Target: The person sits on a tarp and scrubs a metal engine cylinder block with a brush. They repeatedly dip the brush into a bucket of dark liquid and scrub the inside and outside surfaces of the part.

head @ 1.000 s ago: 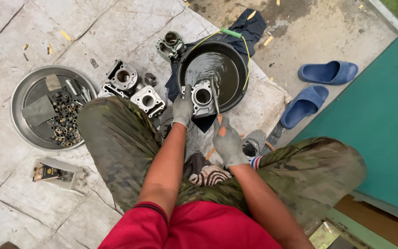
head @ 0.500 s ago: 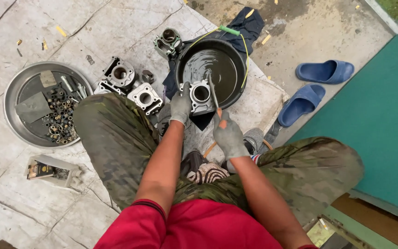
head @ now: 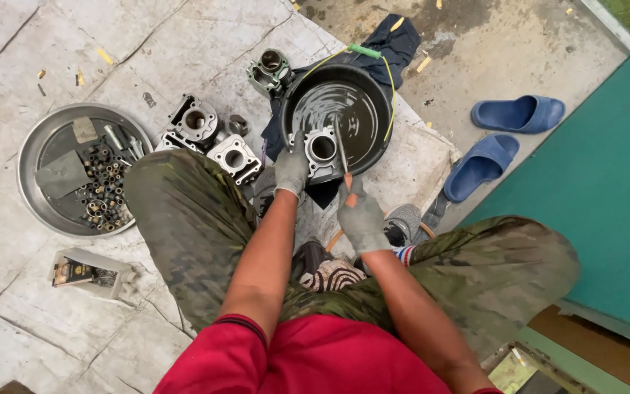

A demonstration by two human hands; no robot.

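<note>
At frame centre the gloved left hand point(head: 291, 169) grips a cylinder point(head: 321, 149) on the basin point(head: 302, 87) rim while the right hand point(head: 362, 217) clasps what looks like a brush point(head: 341, 149); a wet slip could drop the cylinder.

Pale, cracked stone paving point(head: 52, 44) covers the floor, stained grey and littered with small yellow scraps. Towards the top right it gives way to rough, dirty concrete point(head: 490, 51). A broad green painted surface point(head: 607, 182) fills the right side. Soft, even daylight falls, without hard shadows.
</note>
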